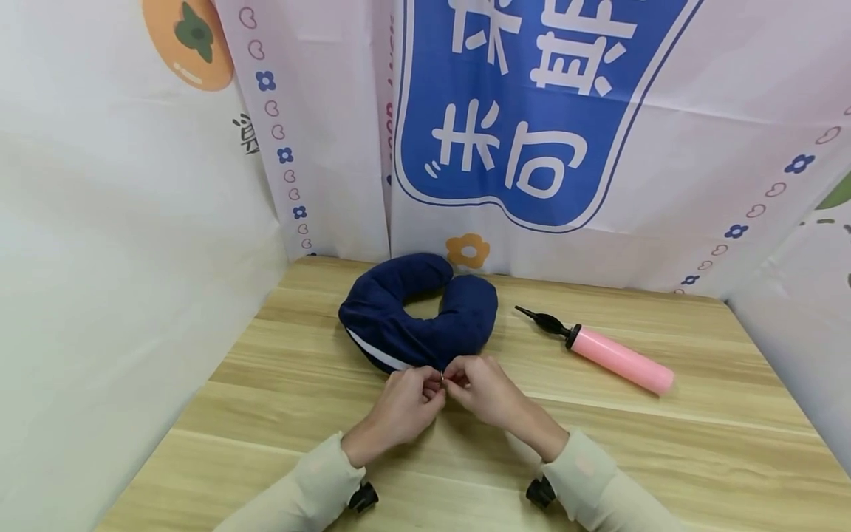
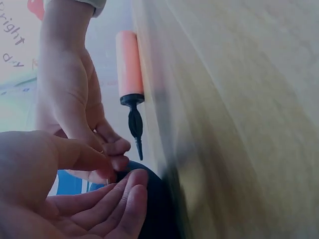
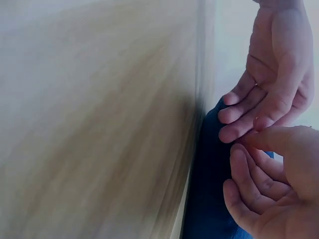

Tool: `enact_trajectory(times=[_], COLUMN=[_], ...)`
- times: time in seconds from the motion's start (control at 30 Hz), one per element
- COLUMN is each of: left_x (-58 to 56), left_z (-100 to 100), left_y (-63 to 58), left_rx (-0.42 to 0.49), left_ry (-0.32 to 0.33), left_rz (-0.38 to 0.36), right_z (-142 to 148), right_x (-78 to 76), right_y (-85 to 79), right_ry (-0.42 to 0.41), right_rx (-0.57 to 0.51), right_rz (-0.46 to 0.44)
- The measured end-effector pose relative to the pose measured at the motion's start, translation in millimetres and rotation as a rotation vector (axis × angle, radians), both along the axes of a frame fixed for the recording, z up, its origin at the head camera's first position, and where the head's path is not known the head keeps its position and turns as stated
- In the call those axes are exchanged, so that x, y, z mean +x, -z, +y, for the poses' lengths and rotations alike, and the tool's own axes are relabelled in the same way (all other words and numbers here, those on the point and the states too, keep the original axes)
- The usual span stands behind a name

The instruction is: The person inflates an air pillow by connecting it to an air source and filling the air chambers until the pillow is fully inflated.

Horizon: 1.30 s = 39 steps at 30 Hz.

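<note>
A navy U-shaped neck pillow (image 1: 399,325) lies on the table, with a white strip (image 1: 377,350) showing through a slit along its near left edge. At the pillow's near edge, both hands meet fingertip to fingertip around a small shiny zipper pull (image 1: 442,377). My left hand (image 1: 407,405) pinches the pillow's edge just left of it. From the other side, my right hand (image 1: 487,390) pinches the pull between thumb and forefinger. The fingers largely hide this spot in both wrist views, where the dark pillow (image 3: 209,199) shows behind them.
To the right of the pillow lies a pink hand pump (image 1: 621,360) with a black nozzle pointing toward the back left. The wooden table (image 1: 266,414) meets printed cloth walls (image 1: 332,148) at the back and sides.
</note>
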<state>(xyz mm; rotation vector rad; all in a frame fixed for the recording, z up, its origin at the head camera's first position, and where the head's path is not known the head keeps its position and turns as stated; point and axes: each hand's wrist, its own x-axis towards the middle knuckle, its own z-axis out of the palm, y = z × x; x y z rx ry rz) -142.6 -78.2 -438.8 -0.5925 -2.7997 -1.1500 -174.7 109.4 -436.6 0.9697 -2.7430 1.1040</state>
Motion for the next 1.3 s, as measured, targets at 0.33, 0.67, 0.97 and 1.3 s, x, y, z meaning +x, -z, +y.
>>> enact_trajectory(times=[0.33, 0.67, 0.97, 1.3], left_x=[-7.9, -16.0, -21.0, -21.1], left_z=[-0.9, -2.1, -0.5, -9.3], left_y=[2.0, -0.7, -10.4, -15.9], left_rx=[-0.092, -0.116, -0.119, -0.112], left_ry=[-0.018, -0.034, -0.041, -0.048], left_rz=[0.15, 0.307, 0.38, 0.44], right_z=[4.8, 12.9, 2.5, -2.0], right_x=[-7.9, -16.0, -33.0, -37.7], right_y=[0.7, -9.4, 4.2, -2.1], right_ry=[-0.132, -0.117, -0.082, -0.058], right_rx=[0.038, 0.034, 0.116, 0.096], right_rz=[0.02, 0.435, 0.82, 0.887])
